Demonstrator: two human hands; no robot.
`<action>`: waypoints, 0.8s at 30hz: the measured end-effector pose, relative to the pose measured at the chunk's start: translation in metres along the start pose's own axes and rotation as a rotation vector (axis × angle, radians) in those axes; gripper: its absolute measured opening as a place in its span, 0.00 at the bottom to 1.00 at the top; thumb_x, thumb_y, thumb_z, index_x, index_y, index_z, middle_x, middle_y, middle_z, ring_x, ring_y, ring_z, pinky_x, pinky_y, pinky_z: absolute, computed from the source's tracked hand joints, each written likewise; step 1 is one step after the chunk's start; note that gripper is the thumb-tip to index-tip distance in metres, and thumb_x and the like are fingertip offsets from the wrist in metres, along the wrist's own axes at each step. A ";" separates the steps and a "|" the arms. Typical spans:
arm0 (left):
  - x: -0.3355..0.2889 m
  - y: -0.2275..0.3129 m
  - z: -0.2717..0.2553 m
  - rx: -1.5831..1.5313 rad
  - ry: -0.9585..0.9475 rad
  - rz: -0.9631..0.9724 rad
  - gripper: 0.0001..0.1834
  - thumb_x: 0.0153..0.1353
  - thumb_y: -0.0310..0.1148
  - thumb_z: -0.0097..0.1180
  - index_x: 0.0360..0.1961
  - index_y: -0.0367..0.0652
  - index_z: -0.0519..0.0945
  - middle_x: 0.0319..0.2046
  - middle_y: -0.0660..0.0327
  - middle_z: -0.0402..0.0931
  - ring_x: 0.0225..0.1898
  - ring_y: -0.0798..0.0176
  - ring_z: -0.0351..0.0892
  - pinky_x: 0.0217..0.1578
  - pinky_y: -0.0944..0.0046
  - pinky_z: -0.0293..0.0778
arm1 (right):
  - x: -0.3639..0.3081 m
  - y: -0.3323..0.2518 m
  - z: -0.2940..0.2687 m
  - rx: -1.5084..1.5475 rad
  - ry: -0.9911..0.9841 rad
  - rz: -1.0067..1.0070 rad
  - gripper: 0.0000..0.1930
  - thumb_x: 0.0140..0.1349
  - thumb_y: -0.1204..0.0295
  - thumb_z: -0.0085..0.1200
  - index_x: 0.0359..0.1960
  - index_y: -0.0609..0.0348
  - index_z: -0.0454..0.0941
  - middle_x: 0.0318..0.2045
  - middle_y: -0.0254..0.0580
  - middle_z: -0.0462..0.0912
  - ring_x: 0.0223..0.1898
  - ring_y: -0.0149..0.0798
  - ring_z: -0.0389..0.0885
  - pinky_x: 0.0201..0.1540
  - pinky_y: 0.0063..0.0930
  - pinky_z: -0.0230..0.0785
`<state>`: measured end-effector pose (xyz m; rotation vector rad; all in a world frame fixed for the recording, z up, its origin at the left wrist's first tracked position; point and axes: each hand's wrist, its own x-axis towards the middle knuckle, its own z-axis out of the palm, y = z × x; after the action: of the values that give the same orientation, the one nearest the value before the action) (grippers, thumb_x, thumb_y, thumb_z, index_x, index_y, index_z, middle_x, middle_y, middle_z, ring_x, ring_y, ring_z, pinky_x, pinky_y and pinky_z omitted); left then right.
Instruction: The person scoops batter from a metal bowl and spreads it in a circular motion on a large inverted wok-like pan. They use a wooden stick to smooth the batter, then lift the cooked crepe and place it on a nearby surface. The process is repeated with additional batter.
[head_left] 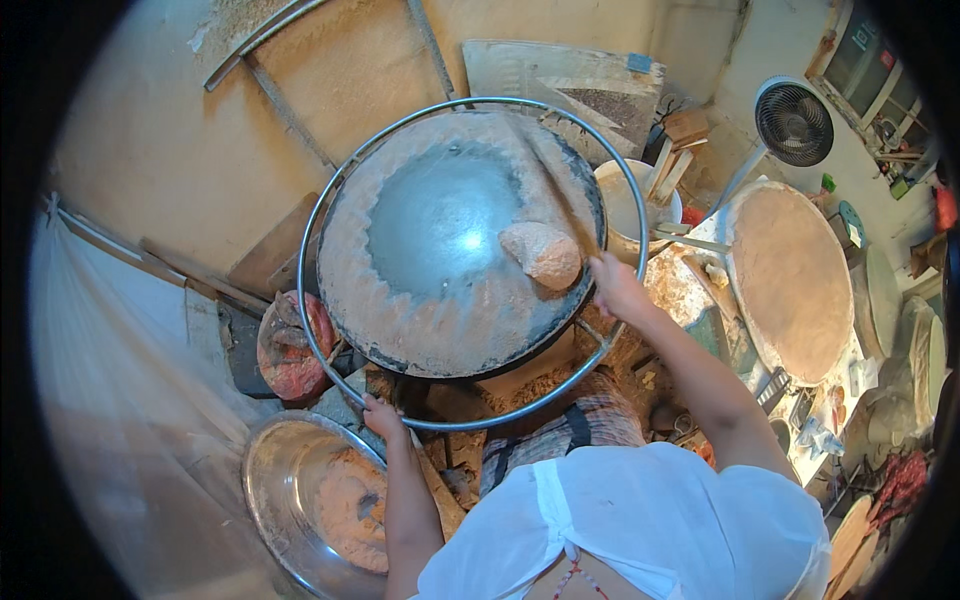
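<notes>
A large round pan [430,325], coated with pale brown powder around a shiny bluish bare middle, lies inside a steel tube ring [470,425]. My left hand [382,420] is closed around the ring at its near left. At the right rim of the pan is my right hand [618,285], its fingers curled. Just beside those fingers, a rounded, powder-coated lump-like piece [543,255] rests on the pan. Whether the fingers hold a handle of it is hidden. A dark diagonal streak crosses the powder behind the piece.
A metal basin [275,490] with brown powder stands at the lower left, by a translucent sheet [120,400]. On the right are a bucket [620,215], a round tan disc [790,280] and a fan [795,122]. A red-rimmed container [295,345] sits left of the pan.
</notes>
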<state>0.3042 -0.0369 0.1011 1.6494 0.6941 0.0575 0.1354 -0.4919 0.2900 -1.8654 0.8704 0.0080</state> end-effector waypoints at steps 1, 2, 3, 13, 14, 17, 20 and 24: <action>0.000 0.002 -0.001 0.009 -0.002 0.003 0.29 0.68 0.54 0.43 0.33 0.33 0.70 0.24 0.56 0.69 0.16 0.60 0.67 0.12 0.62 0.65 | -0.012 0.013 -0.005 0.003 0.039 0.051 0.19 0.72 0.62 0.33 0.47 0.69 0.66 0.18 0.51 0.74 0.23 0.45 0.79 0.24 0.36 0.72; -0.004 0.008 0.002 0.015 -0.007 0.003 0.29 0.67 0.55 0.43 0.33 0.33 0.71 0.24 0.56 0.69 0.16 0.60 0.67 0.12 0.62 0.65 | -0.019 0.046 -0.004 -0.063 0.053 0.049 0.18 0.72 0.62 0.34 0.48 0.68 0.64 0.19 0.52 0.74 0.23 0.45 0.79 0.25 0.37 0.73; -0.007 0.011 0.005 0.018 -0.009 0.003 0.29 0.67 0.55 0.44 0.32 0.33 0.71 0.24 0.56 0.70 0.15 0.60 0.67 0.12 0.62 0.65 | -0.031 0.074 0.005 -0.130 0.066 0.045 0.17 0.72 0.63 0.35 0.49 0.68 0.63 0.21 0.53 0.75 0.23 0.45 0.78 0.25 0.38 0.73; 0.024 0.030 0.000 0.078 0.018 0.036 0.35 0.63 0.62 0.45 0.21 0.35 0.73 0.12 0.59 0.67 0.10 0.62 0.66 0.12 0.64 0.65 | -0.070 0.058 0.043 -0.383 -0.037 -0.098 0.17 0.67 0.63 0.45 0.43 0.69 0.66 0.25 0.68 0.77 0.31 0.67 0.78 0.35 0.54 0.70; 0.028 0.025 0.001 0.067 0.010 0.032 0.36 0.63 0.62 0.45 0.21 0.35 0.73 0.12 0.59 0.68 0.10 0.62 0.66 0.12 0.64 0.65 | -0.083 0.076 0.055 -0.306 -0.002 -0.031 0.17 0.68 0.62 0.45 0.44 0.69 0.66 0.25 0.68 0.77 0.31 0.67 0.78 0.35 0.54 0.70; 0.033 0.014 0.000 0.054 0.003 0.006 0.37 0.64 0.63 0.43 0.21 0.35 0.73 0.12 0.58 0.67 0.10 0.62 0.67 0.12 0.64 0.65 | -0.120 0.069 0.093 -0.332 -0.070 -0.116 0.18 0.68 0.62 0.44 0.45 0.69 0.64 0.25 0.68 0.78 0.29 0.65 0.79 0.34 0.54 0.71; 0.022 0.020 -0.001 0.055 0.020 -0.003 0.37 0.64 0.64 0.41 0.21 0.35 0.73 0.11 0.58 0.66 0.11 0.61 0.67 0.11 0.64 0.65 | -0.085 0.048 0.086 -0.422 -0.183 -0.142 0.18 0.68 0.61 0.44 0.43 0.69 0.64 0.26 0.69 0.78 0.30 0.66 0.79 0.35 0.54 0.72; -0.012 0.025 0.004 -0.008 0.034 -0.039 0.38 0.63 0.65 0.41 0.22 0.34 0.72 0.11 0.59 0.65 0.10 0.60 0.65 0.11 0.64 0.64 | -0.086 0.073 0.074 -0.341 -0.033 -0.086 0.18 0.68 0.60 0.45 0.41 0.67 0.64 0.26 0.67 0.78 0.30 0.66 0.79 0.34 0.56 0.71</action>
<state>0.3059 -0.0470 0.1271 1.6297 0.7509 0.0598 0.0573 -0.3994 0.2295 -2.2126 0.8026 0.1419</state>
